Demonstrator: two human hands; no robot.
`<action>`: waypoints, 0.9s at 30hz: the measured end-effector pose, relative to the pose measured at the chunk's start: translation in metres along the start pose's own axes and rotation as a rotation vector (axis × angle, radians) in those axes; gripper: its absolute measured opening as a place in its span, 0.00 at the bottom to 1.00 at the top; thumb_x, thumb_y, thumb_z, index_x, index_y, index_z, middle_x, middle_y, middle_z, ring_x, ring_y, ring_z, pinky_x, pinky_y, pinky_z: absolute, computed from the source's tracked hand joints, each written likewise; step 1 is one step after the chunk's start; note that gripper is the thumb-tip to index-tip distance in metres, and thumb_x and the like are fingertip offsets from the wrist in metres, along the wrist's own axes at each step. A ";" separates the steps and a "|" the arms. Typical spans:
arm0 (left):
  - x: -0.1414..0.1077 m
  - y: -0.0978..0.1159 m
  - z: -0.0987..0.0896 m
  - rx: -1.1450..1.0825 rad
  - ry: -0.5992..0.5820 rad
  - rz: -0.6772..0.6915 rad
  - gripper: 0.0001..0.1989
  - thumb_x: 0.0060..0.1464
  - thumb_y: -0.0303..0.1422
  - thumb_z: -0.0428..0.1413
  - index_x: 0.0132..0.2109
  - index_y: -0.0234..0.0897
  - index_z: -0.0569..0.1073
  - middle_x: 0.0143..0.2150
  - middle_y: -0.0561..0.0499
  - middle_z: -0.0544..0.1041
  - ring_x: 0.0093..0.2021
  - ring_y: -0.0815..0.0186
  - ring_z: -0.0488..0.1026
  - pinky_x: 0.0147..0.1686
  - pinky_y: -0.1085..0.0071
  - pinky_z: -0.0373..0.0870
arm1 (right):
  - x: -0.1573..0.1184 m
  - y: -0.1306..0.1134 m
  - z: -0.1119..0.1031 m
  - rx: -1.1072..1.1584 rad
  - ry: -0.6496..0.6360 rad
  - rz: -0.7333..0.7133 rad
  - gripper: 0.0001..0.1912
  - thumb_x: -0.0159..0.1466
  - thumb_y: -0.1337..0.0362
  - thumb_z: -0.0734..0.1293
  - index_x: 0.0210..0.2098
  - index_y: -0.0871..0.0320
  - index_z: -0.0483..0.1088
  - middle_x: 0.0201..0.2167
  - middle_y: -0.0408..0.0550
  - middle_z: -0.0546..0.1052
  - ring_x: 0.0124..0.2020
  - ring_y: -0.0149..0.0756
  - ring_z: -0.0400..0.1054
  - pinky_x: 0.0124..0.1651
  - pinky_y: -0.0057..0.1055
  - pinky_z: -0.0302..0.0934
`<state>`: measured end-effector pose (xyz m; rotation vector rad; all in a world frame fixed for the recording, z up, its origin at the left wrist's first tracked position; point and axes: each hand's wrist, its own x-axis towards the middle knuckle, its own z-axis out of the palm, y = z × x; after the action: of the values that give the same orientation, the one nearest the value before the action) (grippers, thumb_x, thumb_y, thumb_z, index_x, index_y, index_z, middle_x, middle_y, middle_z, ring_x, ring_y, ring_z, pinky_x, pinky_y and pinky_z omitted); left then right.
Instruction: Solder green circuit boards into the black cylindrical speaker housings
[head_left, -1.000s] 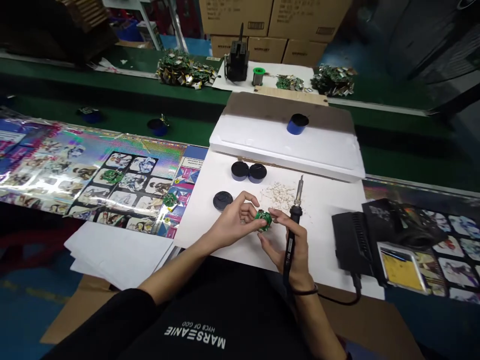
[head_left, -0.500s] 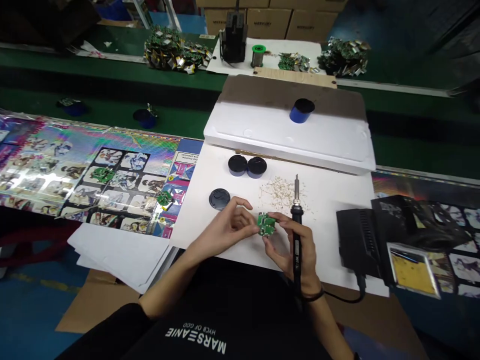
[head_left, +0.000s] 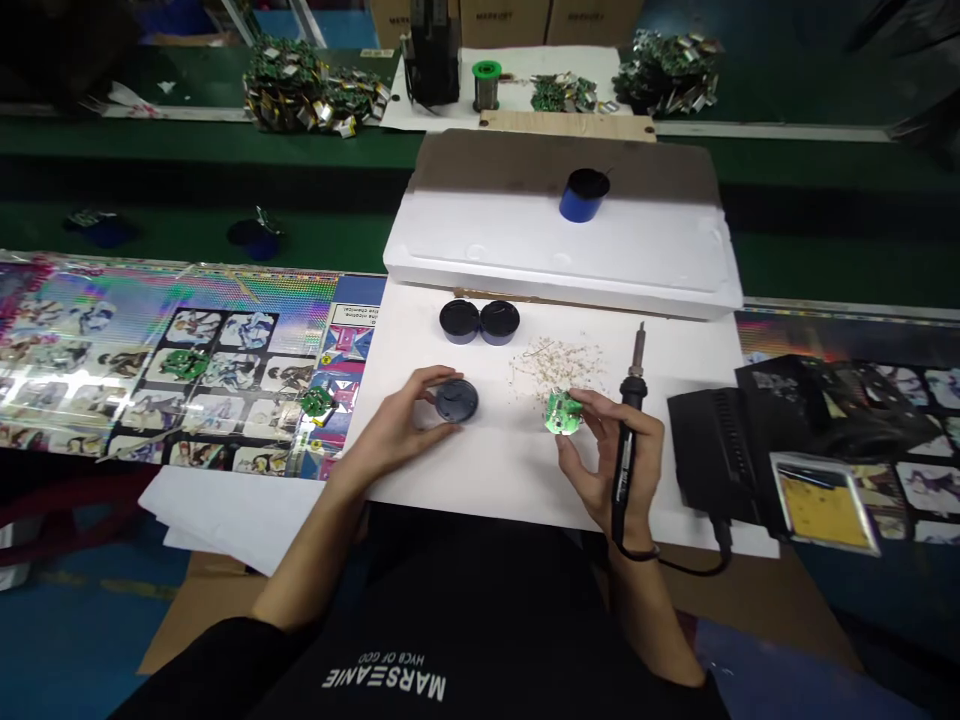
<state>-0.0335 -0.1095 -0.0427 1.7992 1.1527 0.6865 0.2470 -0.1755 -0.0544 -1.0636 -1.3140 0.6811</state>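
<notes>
My left hand grips a round black cap between thumb and fingers, low over the white work surface. In my right hand, thumb and fingertips pinch the edge of a small green circuit board. A black soldering iron also rests in that hand, against the back of the fingers, its metal tip pointing up and away from me. Beyond the hands stand two dark round cups side by side. Light-coloured crumbs lie scattered on the surface near the board.
A blue cup stands on a white foam block. Behind it are a solder spool and heaps of circuit boards. To the right sit a black soldering station and a yellow sponge tray. Loose boards lie left.
My left hand has let go of the circuit board, moved left and taken hold of the black cap. My right hand has moved right with the board and the soldering iron.
</notes>
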 end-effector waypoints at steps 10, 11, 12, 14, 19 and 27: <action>0.020 0.032 0.061 -0.037 0.026 0.171 0.10 0.65 0.36 0.64 0.52 0.44 0.81 0.70 0.41 0.67 0.70 0.51 0.68 0.67 0.53 0.69 | -0.011 0.009 -0.012 -0.219 -0.126 0.016 0.29 0.64 0.72 0.75 0.60 0.50 0.65 0.60 0.56 0.78 0.63 0.47 0.75 0.63 0.52 0.75; 0.022 0.034 0.061 -0.038 0.063 0.171 0.07 0.65 0.35 0.64 0.48 0.43 0.83 0.67 0.40 0.69 0.66 0.52 0.71 0.64 0.54 0.71 | -0.011 0.009 -0.012 -0.231 -0.132 0.008 0.28 0.65 0.72 0.74 0.60 0.50 0.65 0.60 0.56 0.78 0.63 0.47 0.75 0.62 0.52 0.75; 0.023 0.034 0.061 -0.048 0.095 0.166 0.05 0.65 0.35 0.63 0.45 0.42 0.83 0.65 0.40 0.72 0.62 0.53 0.73 0.61 0.55 0.73 | -0.011 0.008 -0.011 -0.239 -0.139 -0.001 0.28 0.65 0.72 0.74 0.60 0.50 0.65 0.60 0.56 0.78 0.62 0.47 0.75 0.62 0.52 0.76; 0.024 0.035 0.061 -0.120 0.126 0.131 0.06 0.65 0.36 0.63 0.43 0.40 0.84 0.58 0.41 0.77 0.56 0.55 0.76 0.53 0.59 0.76 | -0.010 0.007 -0.008 -0.253 -0.166 -0.025 0.29 0.65 0.72 0.74 0.61 0.49 0.64 0.60 0.56 0.78 0.62 0.47 0.76 0.61 0.51 0.76; 0.019 0.028 0.061 -0.518 0.106 -0.115 0.11 0.61 0.40 0.68 0.43 0.37 0.83 0.38 0.46 0.83 0.38 0.63 0.80 0.40 0.67 0.78 | -0.003 0.003 0.004 -0.298 -0.302 -0.123 0.29 0.66 0.73 0.73 0.62 0.48 0.64 0.57 0.54 0.79 0.60 0.47 0.76 0.57 0.49 0.77; 0.015 0.021 0.062 -0.593 0.179 -0.142 0.13 0.60 0.43 0.69 0.39 0.37 0.80 0.34 0.50 0.81 0.34 0.67 0.76 0.36 0.71 0.73 | 0.002 0.007 0.010 -0.397 -0.345 -0.199 0.28 0.66 0.72 0.73 0.61 0.48 0.66 0.52 0.49 0.82 0.58 0.49 0.76 0.59 0.51 0.76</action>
<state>0.0317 -0.1230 -0.0534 1.1655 1.0378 0.9963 0.2386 -0.1689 -0.0609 -1.1400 -1.8835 0.4751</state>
